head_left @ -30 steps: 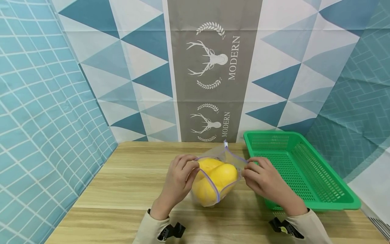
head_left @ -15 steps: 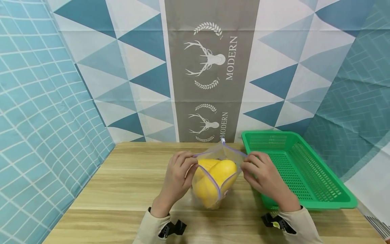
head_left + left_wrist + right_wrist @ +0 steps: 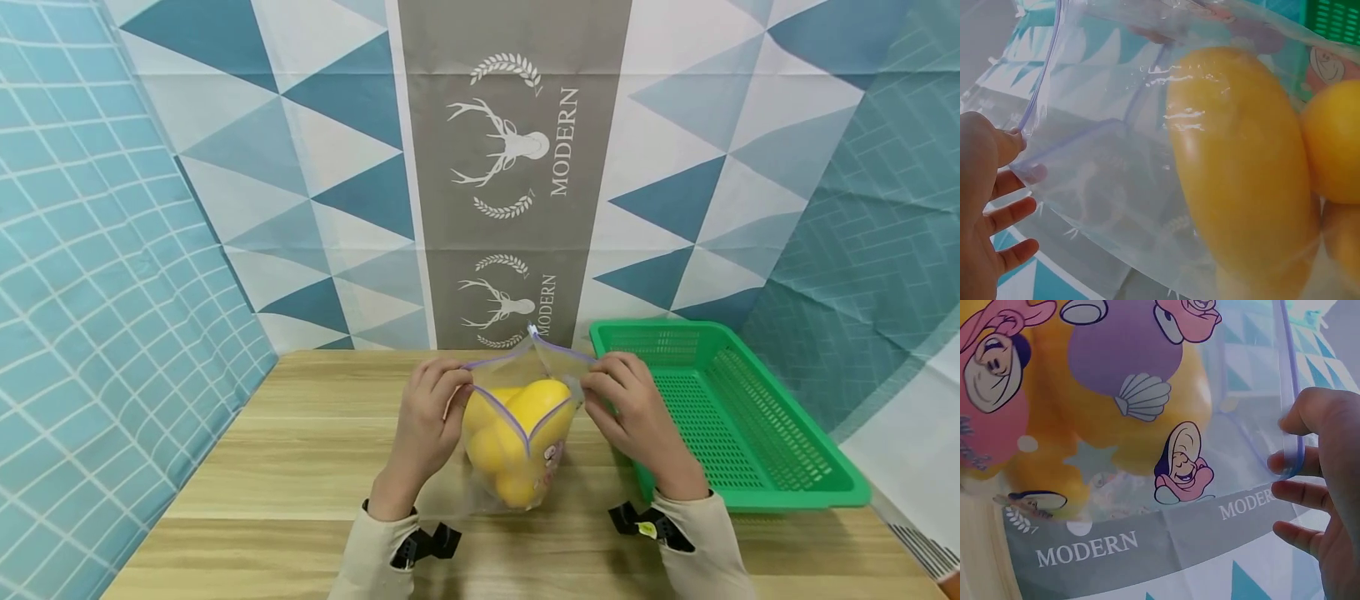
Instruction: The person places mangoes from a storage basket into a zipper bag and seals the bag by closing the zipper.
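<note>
A clear zip bag (image 3: 480,496) with purple seal strips stands in the middle of the table, its mouth spread wide. Several smooth yellow fruits (image 3: 542,402) fill it; in the left wrist view one long fruit (image 3: 1241,169) looks like a mango. My left hand (image 3: 429,421) pinches the left rim between thumb and index finger, the other fingers held off the plastic. At the opposite rim, my right hand (image 3: 633,412) pinches the purple strip (image 3: 1294,400) the same way. A white slider (image 3: 532,330) sits at the far corner of the mouth. Cartoon shell figures (image 3: 1179,465) decorate one side.
A green perforated basket (image 3: 795,500) stands to the right, close to my right hand. The wooden table (image 3: 300,467) ends at a patterned wall cloth (image 3: 517,183) behind. Blue tiled cloth (image 3: 112,292) covers the left side.
Both hands have raised the bag's rim a little and shifted left with it. The bag stands more upright, with the fruits lower in it and the print showing on its right side.
</note>
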{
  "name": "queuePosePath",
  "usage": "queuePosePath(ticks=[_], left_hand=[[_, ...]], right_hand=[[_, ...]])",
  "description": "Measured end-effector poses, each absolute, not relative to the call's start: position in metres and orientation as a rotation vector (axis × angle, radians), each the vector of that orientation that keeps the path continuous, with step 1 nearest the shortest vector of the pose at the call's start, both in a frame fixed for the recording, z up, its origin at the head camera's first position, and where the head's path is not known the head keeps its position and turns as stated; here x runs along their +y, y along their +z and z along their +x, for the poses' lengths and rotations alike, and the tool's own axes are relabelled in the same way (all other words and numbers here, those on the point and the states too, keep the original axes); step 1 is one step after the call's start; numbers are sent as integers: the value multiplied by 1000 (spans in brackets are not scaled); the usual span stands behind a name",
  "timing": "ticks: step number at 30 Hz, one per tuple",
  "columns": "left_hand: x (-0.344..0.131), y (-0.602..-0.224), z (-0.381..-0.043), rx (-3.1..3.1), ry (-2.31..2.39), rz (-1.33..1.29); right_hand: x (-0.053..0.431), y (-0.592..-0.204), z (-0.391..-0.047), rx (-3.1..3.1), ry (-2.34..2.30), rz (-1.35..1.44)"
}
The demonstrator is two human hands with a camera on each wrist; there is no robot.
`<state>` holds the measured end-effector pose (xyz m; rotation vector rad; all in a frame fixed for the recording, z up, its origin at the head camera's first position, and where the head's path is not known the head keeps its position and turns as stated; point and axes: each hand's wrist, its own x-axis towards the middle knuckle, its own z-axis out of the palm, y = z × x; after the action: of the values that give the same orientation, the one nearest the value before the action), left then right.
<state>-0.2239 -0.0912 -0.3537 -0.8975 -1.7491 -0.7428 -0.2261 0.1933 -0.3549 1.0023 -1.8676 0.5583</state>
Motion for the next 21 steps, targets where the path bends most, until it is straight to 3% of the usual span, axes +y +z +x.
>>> queuePosePath(ticks=[21], left_hand=[[-100,-349,-226,-1777,-764,-801]], right_hand=[[179,-344,-230,-1827,617,835]])
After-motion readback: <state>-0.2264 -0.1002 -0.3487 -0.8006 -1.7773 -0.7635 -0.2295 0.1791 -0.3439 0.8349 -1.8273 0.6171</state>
